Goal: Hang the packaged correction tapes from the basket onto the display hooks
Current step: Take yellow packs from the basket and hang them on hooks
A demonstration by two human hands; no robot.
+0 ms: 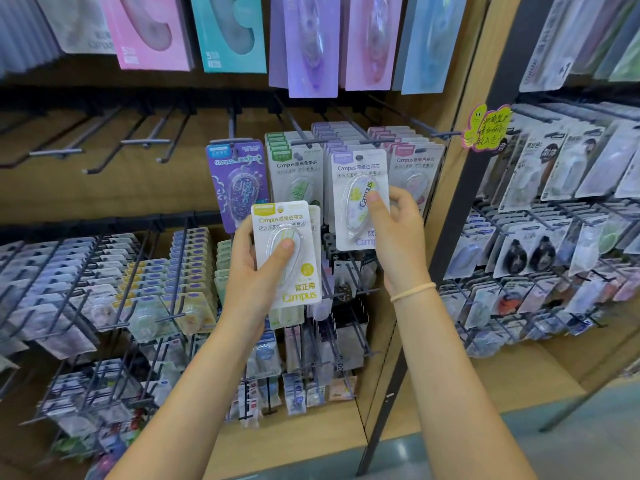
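From the head camera I saw my left hand (254,271) holding a yellow-labelled correction tape pack (286,252) upright in front of the display, thumb pressed on its clear blister and the fingers curled behind the card's left edge. A second card showed just behind it on the right. My right hand (398,230) pinched a white pack with a purple tab (358,199), thumb on the blister and fingers behind its right edge; its top hole sat at the tip of a display hook (346,133) in the middle row, though I could not tell whether it was threaded on. A purple pack (239,185) hung just to the left, and bare hooks (104,143) stood further left along that rail.
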